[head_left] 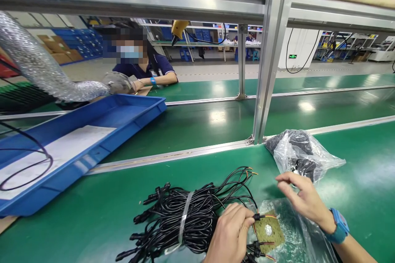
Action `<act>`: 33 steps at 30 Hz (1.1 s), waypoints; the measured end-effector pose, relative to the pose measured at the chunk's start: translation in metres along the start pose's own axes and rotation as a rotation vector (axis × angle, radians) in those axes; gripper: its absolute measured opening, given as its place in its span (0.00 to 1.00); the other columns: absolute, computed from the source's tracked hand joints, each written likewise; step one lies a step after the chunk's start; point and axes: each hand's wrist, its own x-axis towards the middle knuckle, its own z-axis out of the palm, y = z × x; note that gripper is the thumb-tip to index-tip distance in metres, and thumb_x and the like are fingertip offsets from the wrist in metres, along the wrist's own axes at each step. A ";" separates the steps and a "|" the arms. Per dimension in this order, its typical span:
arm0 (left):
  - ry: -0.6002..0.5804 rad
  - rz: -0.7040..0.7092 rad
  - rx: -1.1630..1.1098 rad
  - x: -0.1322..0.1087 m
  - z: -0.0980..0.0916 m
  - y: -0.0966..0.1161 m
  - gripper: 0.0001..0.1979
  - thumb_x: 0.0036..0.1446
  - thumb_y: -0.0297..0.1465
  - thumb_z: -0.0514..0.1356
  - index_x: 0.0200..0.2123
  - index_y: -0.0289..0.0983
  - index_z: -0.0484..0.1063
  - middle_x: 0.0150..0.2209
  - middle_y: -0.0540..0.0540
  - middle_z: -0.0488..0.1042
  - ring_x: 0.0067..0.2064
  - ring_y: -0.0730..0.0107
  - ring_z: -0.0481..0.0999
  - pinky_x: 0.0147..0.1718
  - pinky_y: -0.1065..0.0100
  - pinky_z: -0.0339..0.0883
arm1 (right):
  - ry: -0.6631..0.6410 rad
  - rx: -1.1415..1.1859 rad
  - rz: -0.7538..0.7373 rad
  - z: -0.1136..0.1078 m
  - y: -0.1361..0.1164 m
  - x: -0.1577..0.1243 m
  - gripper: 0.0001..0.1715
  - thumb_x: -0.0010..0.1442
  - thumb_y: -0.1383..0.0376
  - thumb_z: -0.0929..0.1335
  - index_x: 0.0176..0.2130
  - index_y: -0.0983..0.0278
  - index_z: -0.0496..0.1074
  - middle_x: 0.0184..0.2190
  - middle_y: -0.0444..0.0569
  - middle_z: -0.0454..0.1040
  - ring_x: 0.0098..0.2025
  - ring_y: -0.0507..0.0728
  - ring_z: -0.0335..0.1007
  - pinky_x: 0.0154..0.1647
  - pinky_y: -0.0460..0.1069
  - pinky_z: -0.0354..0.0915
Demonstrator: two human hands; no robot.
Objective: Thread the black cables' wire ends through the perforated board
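Observation:
My left hand (230,234) is closed, with thumb and fingers pinching a black cable end (257,216) from which thin red and yellow wires stick out. That end lies over a yellowish sponge (277,227) with a silvery blob in its middle. Beside the hand lies a coiled bundle of black cables (197,209), tied with a pale band. My right hand (304,198) hovers with thumb and fingers apart, nothing visible between them. Just beyond it sits a clear plastic bag (296,150) of black parts. Under the sponge is a clear plastic sheet (298,226); more wire ends show below.
A blue tray (129,125) holding white paper rests at the left, near a silver duct (46,61). A metal post (267,57) rises from the green bench. Across the line, a masked person (157,68) leans on the bench. A yellow tool (179,29) hangs overhead.

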 end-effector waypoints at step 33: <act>-0.060 0.091 0.768 0.012 0.017 0.000 0.26 0.59 0.15 0.51 0.59 0.33 0.70 0.57 0.37 0.74 0.56 0.49 0.71 0.50 0.50 0.71 | 0.217 -0.571 0.119 -0.001 0.028 0.007 0.16 0.76 0.59 0.57 0.40 0.62 0.68 0.37 0.53 0.70 0.40 0.62 0.68 0.42 0.56 0.63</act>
